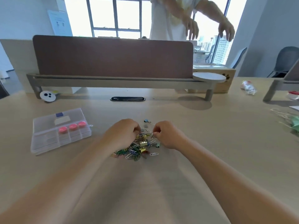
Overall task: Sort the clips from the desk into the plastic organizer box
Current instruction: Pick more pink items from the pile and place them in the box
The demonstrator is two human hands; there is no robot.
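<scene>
Brown desk divider [113,57], round white tray [209,77], black cable grommet [127,99], person standing behind [169,18]

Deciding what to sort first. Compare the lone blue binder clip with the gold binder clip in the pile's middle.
The blue binder clip lies alone on the desk beyond the pile; the gold binder clip sits inside it among paper clips. The blue one looks smaller than the gold one. Both lie outside the organizer box.
</scene>
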